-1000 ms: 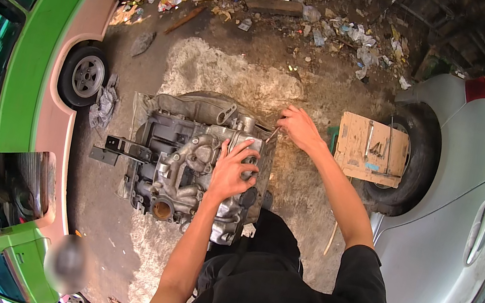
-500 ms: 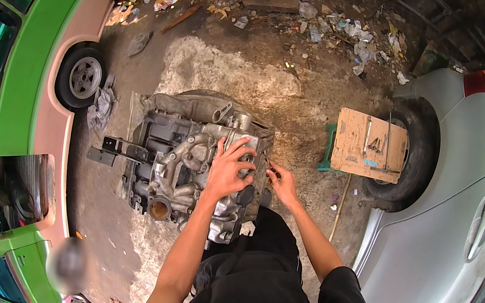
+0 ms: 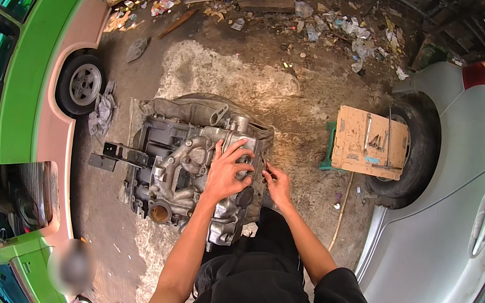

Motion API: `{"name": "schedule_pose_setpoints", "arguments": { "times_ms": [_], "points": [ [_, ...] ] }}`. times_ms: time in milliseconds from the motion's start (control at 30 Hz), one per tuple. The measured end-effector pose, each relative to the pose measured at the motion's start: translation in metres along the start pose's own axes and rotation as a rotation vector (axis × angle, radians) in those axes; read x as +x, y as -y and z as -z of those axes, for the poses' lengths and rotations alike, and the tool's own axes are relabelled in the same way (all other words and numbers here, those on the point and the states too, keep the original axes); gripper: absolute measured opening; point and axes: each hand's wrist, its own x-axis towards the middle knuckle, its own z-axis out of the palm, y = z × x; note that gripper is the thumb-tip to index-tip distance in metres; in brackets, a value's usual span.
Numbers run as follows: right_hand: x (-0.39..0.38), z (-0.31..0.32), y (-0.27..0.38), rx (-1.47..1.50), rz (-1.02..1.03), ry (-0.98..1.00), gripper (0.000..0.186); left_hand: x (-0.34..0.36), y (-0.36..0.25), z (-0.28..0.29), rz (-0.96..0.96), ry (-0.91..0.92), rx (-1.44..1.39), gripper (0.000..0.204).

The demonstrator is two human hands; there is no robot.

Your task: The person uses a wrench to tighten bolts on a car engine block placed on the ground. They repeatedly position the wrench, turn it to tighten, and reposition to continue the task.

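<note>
A grey metal engine point(image 3: 179, 160) with curved intake pipes lies on a dark cloth-like sheet point(image 3: 192, 107) in front of me. My left hand point(image 3: 230, 172) rests on the engine's right part, fingers apart and bent, with its thumb near a rounded opening. At the engine's right side, my right hand point(image 3: 276, 186) is closed in a pinch. Whatever sits between its fingertips is small and dark, too small to name.
A cardboard piece point(image 3: 355, 139) with several metal tools lies on a green stool point(image 3: 328, 147) to the right. Beyond it stands a silver car point(image 3: 438, 218). A green and pink van point(image 3: 48, 39) is at the left. Litter point(image 3: 357, 35) covers the far ground.
My right hand has shifted slightly left, and its fingertips are closer to the engine's side. The left hand stays in place on the engine.
</note>
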Motion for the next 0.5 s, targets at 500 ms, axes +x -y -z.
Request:
{"name": "schedule_pose_setpoints", "arguments": {
  "times_ms": [500],
  "points": [
    [0.016,0.001,-0.005,-0.139,0.068,0.017,0.035,0.000,-0.002,0.002,-0.012,0.001,0.004,0.014]
  ]
}}
